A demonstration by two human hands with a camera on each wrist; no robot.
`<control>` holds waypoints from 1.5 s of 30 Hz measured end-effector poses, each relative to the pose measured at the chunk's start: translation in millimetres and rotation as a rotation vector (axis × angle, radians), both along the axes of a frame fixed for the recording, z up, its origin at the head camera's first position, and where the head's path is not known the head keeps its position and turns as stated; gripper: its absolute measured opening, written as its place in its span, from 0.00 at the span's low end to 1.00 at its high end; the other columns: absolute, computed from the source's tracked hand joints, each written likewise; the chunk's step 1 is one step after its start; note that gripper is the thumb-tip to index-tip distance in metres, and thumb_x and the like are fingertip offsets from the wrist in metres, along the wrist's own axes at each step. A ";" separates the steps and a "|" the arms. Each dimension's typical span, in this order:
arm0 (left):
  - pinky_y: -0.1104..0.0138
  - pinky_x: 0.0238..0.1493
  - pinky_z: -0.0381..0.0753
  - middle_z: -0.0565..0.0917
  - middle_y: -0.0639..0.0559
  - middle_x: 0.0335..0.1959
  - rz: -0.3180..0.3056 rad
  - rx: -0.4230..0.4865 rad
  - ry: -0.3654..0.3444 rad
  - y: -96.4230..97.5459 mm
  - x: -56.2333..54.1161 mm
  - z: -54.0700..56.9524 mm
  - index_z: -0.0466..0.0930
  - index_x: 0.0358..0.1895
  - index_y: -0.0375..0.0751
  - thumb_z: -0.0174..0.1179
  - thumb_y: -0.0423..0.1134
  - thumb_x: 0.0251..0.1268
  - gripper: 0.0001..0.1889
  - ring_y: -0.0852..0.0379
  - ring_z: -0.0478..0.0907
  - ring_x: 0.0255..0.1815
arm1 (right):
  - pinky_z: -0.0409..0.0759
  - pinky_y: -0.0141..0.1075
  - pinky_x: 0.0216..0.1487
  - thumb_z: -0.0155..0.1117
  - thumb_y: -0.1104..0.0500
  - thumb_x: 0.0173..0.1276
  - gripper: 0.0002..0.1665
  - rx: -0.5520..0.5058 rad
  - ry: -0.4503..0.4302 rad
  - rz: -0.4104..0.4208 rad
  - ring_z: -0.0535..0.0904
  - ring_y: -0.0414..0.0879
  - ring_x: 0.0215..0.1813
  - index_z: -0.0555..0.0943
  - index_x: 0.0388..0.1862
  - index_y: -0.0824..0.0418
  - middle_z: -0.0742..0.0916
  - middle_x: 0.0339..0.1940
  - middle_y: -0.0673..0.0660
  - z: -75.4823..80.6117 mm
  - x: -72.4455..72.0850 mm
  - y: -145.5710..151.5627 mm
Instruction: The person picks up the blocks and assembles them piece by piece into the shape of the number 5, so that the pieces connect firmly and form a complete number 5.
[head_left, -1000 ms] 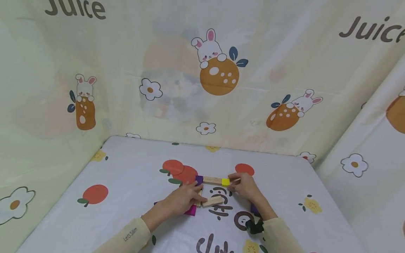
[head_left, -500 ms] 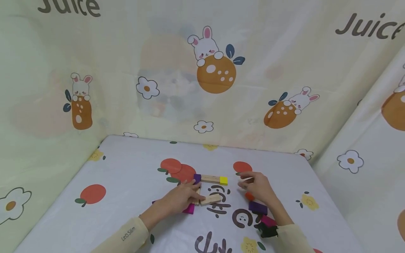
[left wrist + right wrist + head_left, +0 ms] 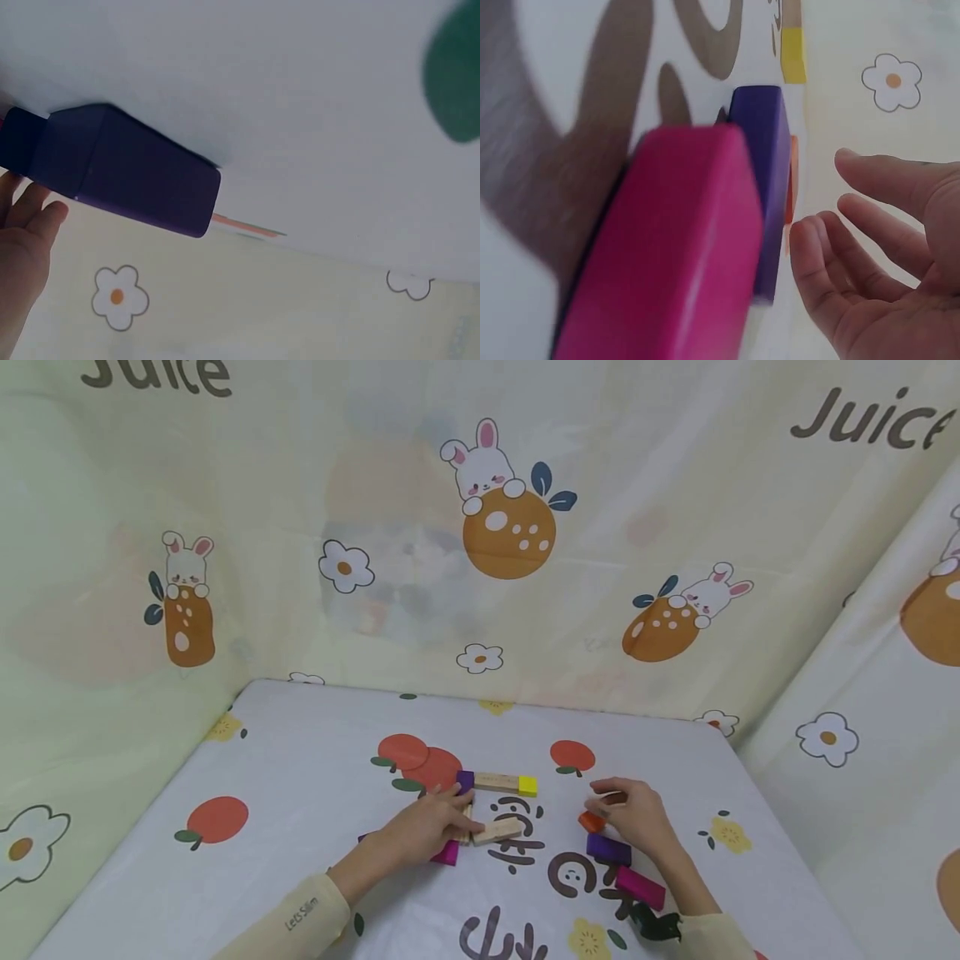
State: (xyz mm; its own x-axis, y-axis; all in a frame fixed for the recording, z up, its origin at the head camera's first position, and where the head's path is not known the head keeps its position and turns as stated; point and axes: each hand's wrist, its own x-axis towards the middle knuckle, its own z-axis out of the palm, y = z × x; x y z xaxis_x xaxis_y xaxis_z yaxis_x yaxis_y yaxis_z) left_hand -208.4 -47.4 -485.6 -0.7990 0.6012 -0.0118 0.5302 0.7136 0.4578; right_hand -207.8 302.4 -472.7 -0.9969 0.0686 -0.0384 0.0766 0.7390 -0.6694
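Observation:
In the head view my left hand [image 3: 422, 828] rests over a group of wooden blocks, its fingers reaching a purple block [image 3: 465, 781] and the end of a plain wood block [image 3: 497, 831]. Part of a magenta block [image 3: 447, 853] shows under that hand. A plain plank [image 3: 497, 782] runs from the purple block to a yellow cube [image 3: 528, 786]. My right hand [image 3: 636, 817] hovers beside an orange block [image 3: 592, 822], fingers loosely bent. The right wrist view shows nothing between its thumb and fingers. The left wrist view has a dark purple block [image 3: 142, 172] close to the camera.
Right of the blocks lie a purple block [image 3: 609, 849] and a magenta block [image 3: 640, 887]. A black object [image 3: 655, 923] sits by the right cuff. The tablecloth [image 3: 315, 743] is printed with fruit and lettering, and a printed curtain [image 3: 405, 635] stands behind the table.
My right hand has left the yellow cube and moved right and slightly down to the orange block, uncovering the blocks on the right. The left hand keeps its place on the blocks.

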 end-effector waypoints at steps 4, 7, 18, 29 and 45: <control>0.36 0.80 0.65 0.72 0.47 0.81 0.006 -0.001 -0.006 0.8 1.2 2.3 0.90 0.59 0.63 0.63 0.35 0.76 0.18 0.35 0.61 0.86 | 0.90 0.45 0.51 0.75 0.56 0.70 0.23 0.008 -0.006 -0.009 0.87 0.54 0.52 0.86 0.60 0.65 0.91 0.53 0.64 -3.5 4.2 6.2; 0.37 0.81 0.65 0.72 0.47 0.81 0.009 -0.003 -0.009 1.3 2.2 3.6 0.90 0.59 0.62 0.63 0.35 0.76 0.18 0.36 0.60 0.86 | 0.89 0.41 0.47 0.77 0.55 0.68 0.23 0.029 -0.014 -0.011 0.87 0.52 0.50 0.87 0.58 0.65 0.91 0.52 0.63 -6.5 7.0 9.0; 0.36 0.81 0.63 0.72 0.46 0.81 0.008 0.020 -0.014 0.4 1.9 2.1 0.90 0.59 0.61 0.63 0.35 0.76 0.17 0.35 0.61 0.85 | 0.82 0.33 0.41 0.82 0.44 0.61 0.33 0.081 -0.087 -0.038 0.81 0.47 0.43 0.87 0.58 0.62 0.90 0.45 0.57 -14.9 14.4 8.9; 0.37 0.82 0.62 0.71 0.45 0.81 -0.001 0.028 -0.011 -1.1 1.7 0.3 0.90 0.59 0.61 0.63 0.35 0.76 0.17 0.35 0.60 0.86 | 0.78 0.34 0.38 0.83 0.47 0.62 0.29 0.115 -0.045 -0.025 0.79 0.47 0.39 0.89 0.53 0.65 0.90 0.40 0.56 -12.2 13.2 3.0; 0.35 0.80 0.64 0.72 0.46 0.81 0.007 0.027 -0.011 -0.5 1.8 0.8 0.90 0.59 0.62 0.63 0.36 0.76 0.17 0.35 0.60 0.86 | 0.86 0.40 0.47 0.82 0.52 0.62 0.24 0.162 0.016 0.064 0.81 0.45 0.41 0.90 0.53 0.64 0.91 0.42 0.55 -8.9 5.6 -7.9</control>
